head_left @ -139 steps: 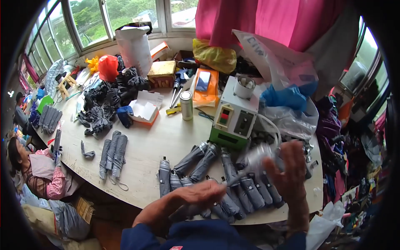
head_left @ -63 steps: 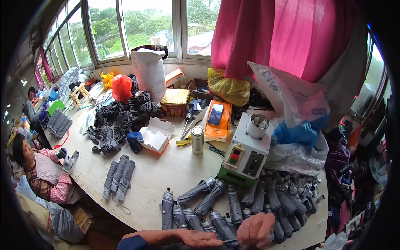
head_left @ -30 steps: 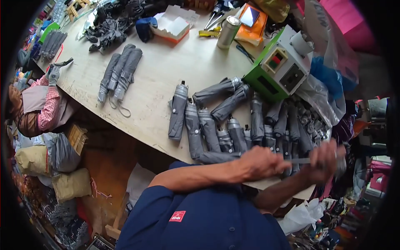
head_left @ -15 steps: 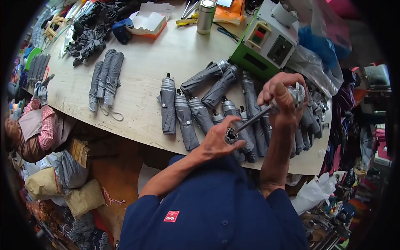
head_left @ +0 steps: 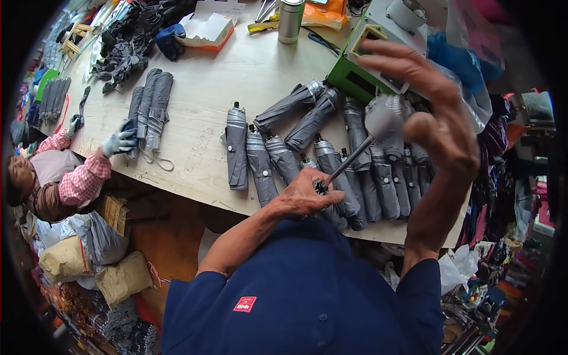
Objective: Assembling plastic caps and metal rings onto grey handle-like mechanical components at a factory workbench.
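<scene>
The head view is looking down on a pale wooden tabletop (head_left: 201,136) with a curved near edge; a row of folded grey umbrellas (head_left: 260,165) is lying side by side along that edge, and a second small bundle of grey umbrellas (head_left: 151,109) is lying further left; a green and white machine box (head_left: 367,65) is standing at the far side, with a metal can (head_left: 290,21) and an open white carton (head_left: 207,29) beyond it; dark gloves or fabric pieces (head_left: 127,50) are piled at the far left corner; stuffed sacks (head_left: 77,260) are sitting on the floor below the tabletop; another person's gloved hand (head_left: 118,142) is resting on the left bundle.

The left hand (head_left: 305,195) is closing its grip around the lower end of a thin metal umbrella shaft (head_left: 346,168), fingers curled tight about it, just above the row of folded umbrellas; the right hand (head_left: 435,118) is raised higher, fingers spreading wide and loose, its palm and thumb pressing against the grey bunched canopy (head_left: 384,118) at the shaft's upper end; whether that grip is truly clasping the canopy I cannot tell, since motion is blurring it.
</scene>
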`<state>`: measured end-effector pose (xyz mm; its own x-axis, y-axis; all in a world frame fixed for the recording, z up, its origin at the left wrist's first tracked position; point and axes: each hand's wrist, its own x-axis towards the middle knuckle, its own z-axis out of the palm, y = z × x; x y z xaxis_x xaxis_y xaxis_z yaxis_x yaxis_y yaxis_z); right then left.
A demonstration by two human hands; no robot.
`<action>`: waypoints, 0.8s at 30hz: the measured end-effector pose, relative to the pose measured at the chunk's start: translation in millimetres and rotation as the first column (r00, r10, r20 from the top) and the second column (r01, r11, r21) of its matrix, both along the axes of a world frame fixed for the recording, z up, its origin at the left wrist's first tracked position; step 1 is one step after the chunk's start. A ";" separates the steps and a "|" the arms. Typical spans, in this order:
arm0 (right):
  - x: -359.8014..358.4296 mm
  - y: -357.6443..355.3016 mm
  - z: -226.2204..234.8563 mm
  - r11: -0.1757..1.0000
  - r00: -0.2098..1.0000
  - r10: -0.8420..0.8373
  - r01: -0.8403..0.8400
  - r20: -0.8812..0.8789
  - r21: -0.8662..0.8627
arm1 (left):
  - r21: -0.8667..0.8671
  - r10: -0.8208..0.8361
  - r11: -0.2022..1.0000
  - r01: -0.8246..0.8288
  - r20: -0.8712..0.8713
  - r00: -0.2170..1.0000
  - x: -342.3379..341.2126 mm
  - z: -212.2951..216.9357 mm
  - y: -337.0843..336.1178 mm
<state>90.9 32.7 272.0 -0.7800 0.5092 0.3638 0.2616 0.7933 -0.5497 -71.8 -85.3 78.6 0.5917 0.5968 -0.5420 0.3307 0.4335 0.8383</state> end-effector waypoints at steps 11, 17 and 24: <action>-46.3 -89.5 -139.3 0.910 0.980 0.126 -0.054 0.152 -0.411 | -0.033 0.293 0.955 -0.296 0.286 0.912 -32.2 -51.6 -55.8; -18.6 -85.3 -151.3 0.758 0.956 -0.058 0.231 0.289 -0.610 | 0.647 0.586 0.584 -0.490 0.081 0.806 -24.3 -5.1 -79.8; -18.8 -90.3 -96.4 0.685 0.814 -0.581 0.504 0.024 -0.527 | -0.370 0.691 0.717 -0.591 0.263 0.673 -50.9 2.6 -100.9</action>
<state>72.1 -57.6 175.6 -0.2729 0.9618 0.0223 0.4533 0.1490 -0.8788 -122.8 -186.2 81.2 0.2863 0.7861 -0.5478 -0.4062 0.6174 0.6736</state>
